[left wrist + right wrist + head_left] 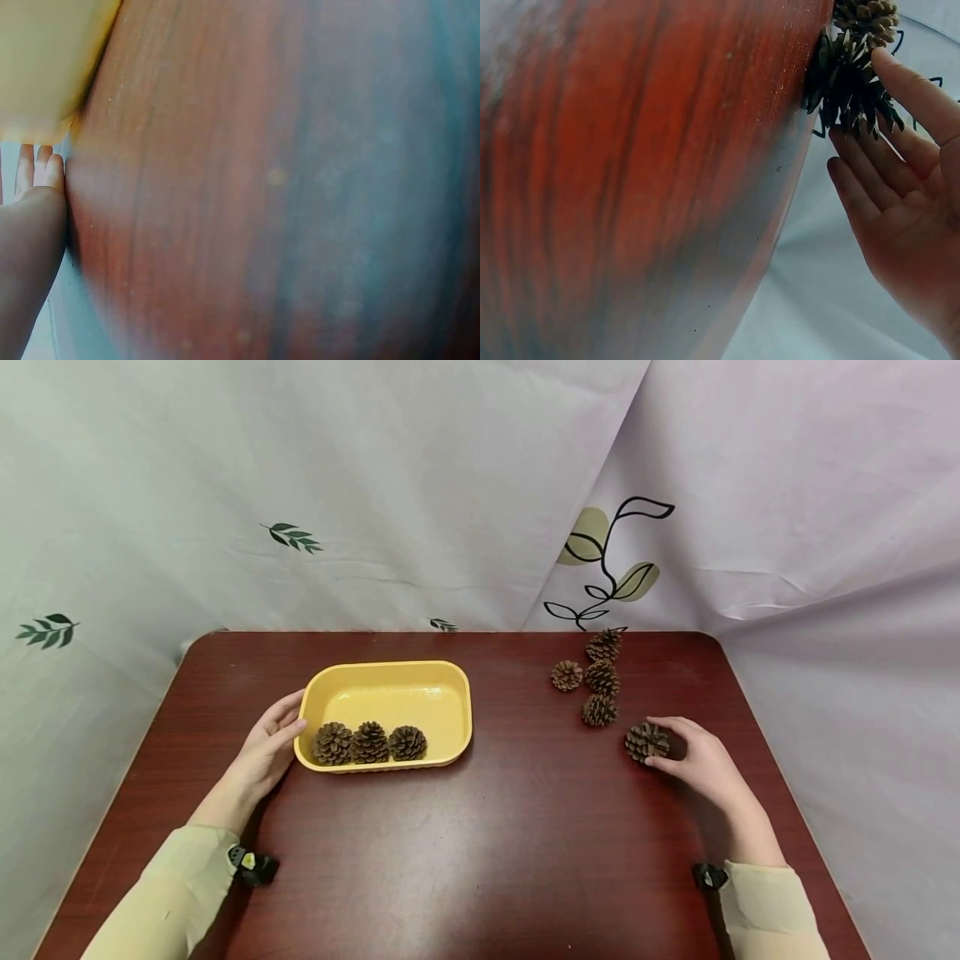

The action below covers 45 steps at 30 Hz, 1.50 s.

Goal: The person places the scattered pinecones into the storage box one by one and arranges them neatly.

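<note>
No writing, brand or number is legible in any view. Black left-wrist device [261,870] bears a small yellowish mark [248,861], too small to read; black right-wrist device [702,875] shows a pale mark [712,878], likewise unreadable.

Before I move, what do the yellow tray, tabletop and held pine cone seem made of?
Yellow tray: probably plastic, glossy; bright highlights inside.
Tabletop: wood or wood-look laminate, semi-gloss; streaky grain, soft sheen.
Held pine cone: apparently natural and woody, matt; rough brown scales.
</note>
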Tool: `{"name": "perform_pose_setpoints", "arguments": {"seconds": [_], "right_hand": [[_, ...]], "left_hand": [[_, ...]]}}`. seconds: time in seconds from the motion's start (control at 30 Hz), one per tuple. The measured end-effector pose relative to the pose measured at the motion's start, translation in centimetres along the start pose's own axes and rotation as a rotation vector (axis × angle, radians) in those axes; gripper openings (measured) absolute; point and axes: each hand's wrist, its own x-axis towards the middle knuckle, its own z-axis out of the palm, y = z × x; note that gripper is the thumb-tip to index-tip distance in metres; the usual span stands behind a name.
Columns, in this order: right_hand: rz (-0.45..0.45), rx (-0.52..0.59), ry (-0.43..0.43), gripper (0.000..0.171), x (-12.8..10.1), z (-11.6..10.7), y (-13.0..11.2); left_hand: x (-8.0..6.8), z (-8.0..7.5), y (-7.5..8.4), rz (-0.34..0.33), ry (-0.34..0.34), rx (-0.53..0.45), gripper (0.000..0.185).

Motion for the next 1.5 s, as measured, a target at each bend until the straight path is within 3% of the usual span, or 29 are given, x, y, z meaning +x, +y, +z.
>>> {"name": "perform_pose_setpoints", "arguments": {"seconds": [0.5,0.9,1.2,1.5], "right_hand": [[-0.095,-0.003,0.064,0.061,0.7,0.0,-2.4],[-0.116,0.021,0.026,0.063,1.8,0.8,-5.7],[-0.170,0.058,-0.024,0.062,2.9,2.2,-8.4],[-0.243,0.070,-0.052,0.061,4.3,3.4,-11.0]], "left_hand": [[0.0,0.1,0.1,0.013,-0.013,-0.020,0.048],[-0.1,0.0,0.0,0.008,0.002,0.015,0.048],[0.0,-0.1,0.0,0.017,-0.002,-0.033,0.048],[0.0,-0.1,0.0,0.011,0.001,-0.016,0.047]]}}
